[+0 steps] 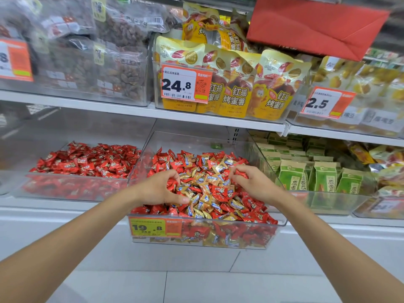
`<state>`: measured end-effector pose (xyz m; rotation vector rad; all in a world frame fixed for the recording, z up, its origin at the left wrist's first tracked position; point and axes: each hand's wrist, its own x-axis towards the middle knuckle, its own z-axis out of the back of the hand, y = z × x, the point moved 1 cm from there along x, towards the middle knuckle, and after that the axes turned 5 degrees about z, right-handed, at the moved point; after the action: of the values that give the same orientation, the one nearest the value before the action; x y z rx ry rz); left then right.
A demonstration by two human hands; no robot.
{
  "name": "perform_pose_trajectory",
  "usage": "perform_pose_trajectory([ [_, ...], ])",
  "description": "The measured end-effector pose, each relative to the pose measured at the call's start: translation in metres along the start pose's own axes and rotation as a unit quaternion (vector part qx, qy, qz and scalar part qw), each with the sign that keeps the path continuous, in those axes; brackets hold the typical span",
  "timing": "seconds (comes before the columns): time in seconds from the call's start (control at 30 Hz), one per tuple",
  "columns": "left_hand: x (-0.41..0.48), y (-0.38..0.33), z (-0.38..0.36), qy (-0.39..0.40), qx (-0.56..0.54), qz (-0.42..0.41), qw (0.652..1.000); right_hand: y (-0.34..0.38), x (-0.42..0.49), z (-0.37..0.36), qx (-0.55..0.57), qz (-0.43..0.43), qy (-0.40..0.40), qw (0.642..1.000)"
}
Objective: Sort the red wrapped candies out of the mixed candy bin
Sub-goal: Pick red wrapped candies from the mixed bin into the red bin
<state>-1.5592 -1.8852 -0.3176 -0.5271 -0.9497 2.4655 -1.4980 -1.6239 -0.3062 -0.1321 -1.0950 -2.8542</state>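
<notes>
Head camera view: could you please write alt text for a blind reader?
Left hand and right hand each pinch red wrapped candies in the clear mixed candy bin, among gold-wrapped candies, on a shop shelf.

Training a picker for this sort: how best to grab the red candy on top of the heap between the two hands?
Pinch the red candy across its plump middle, coming straight down: it lies flat on the heap in the mixed bin, gold candies crowd its sides, and its crimped ends look thin.
</notes>
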Motion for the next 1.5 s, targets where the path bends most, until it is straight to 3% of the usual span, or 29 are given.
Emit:
perform_pose_trajectory([
  [0.13, 0.003, 0.0, -0.008, -0.013, 0.079, -0.001, 0.997, 0.001, -0.001, -0.012, -0.053, 0.012, 0.042, 0.998],
  [0.27, 0.01, 0.005, -0.013, -0.062, 0.114, -0.012, 0.991, 0.0, 0.002, -0.026, -0.175, 0.007, 0.119, 0.977],
  [0.57, 0.016, 0.009, -0.014, -0.06, 0.038, -0.049, 0.996, -0.004, 0.009, -0.032, -0.168, 0.008, 0.096, 0.981],
  [0.67, 0.015, 0.007, -0.011, -0.076, 0.01, -0.058, 0.995, -0.005, 0.009, -0.028, -0.134, 0.016, 0.083, 0.987],
  [0.8, 0.013, 0.005, -0.006, -0.109, -0.019, -0.064, 0.992, 0.003, 0.004, -0.014, 0.009, -0.005, 0.04, 0.999],
  [1.07, -0.01, -0.009, 0.011, -0.151, -0.126, -0.077, 0.977, 0.033, 0.0, -0.004, 0.136, -0.002, -0.043, 0.99],
  [1.5, -0.02, -0.016, 0.025, -0.137, -0.235, -0.037, 0.962, 0.073, 0.014, -0.016, 0.103, 0.029, -0.058, 0.993],
])
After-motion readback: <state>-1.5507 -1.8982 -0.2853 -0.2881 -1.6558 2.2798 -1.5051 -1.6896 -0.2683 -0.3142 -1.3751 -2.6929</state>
